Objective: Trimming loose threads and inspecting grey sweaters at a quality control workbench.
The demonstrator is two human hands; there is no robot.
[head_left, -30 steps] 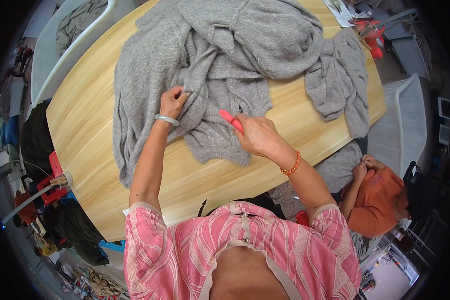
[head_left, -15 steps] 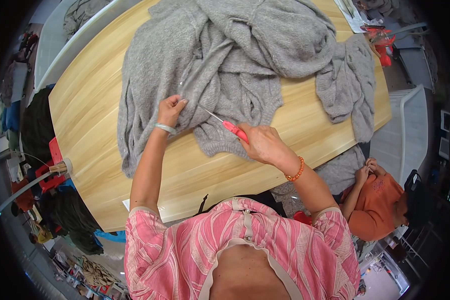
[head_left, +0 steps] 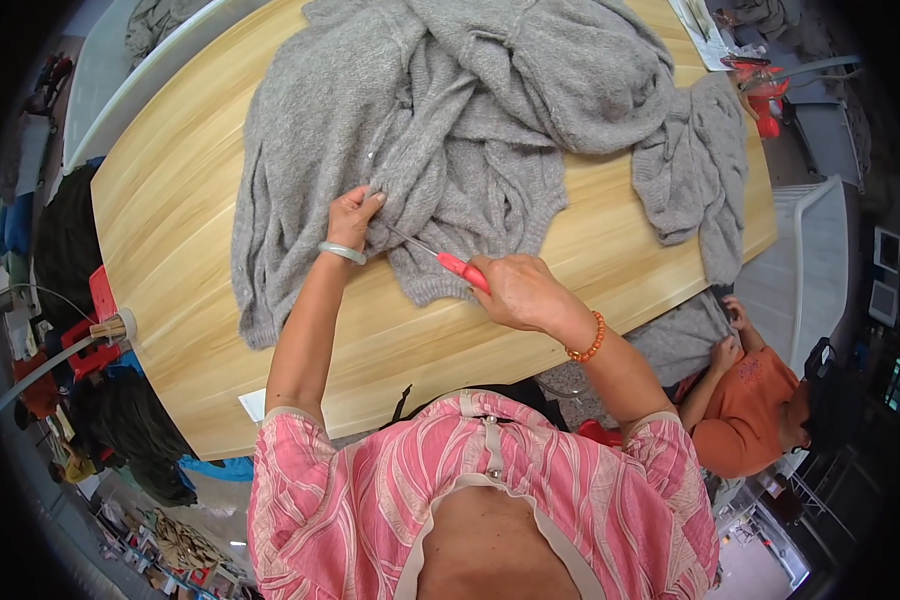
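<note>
A grey fuzzy knit garment (head_left: pixel 320 120), bunched in folds, covers the far and middle part of the table. At its near edge my left hand (head_left: pixel 348 222) pinches the knit between thumb and fingers. My right hand (head_left: pixel 522 290) grips a red-handled tool with a thin metal shaft (head_left: pixel 460 270). Its shaft points up and left into the folds, just right of my left fingers. The tip is too small to make out against the knit. Small pale spots show on the garment's edge above my left hand.
The wooden table (head_left: pixel 190 300) has a curved edge. On its right lies another piece of grey knit (head_left: pixel 695 160) hanging toward the edge. At the lower right sits a person in an orange top (head_left: pixel 745 410), hands on grey cloth. A white label (head_left: pixel 253 404) lies near the front edge.
My left hand has shifted slightly right with the pinched knit. The right hand has moved a little left, bringing the tool's shaft nearer to my left fingers.
</note>
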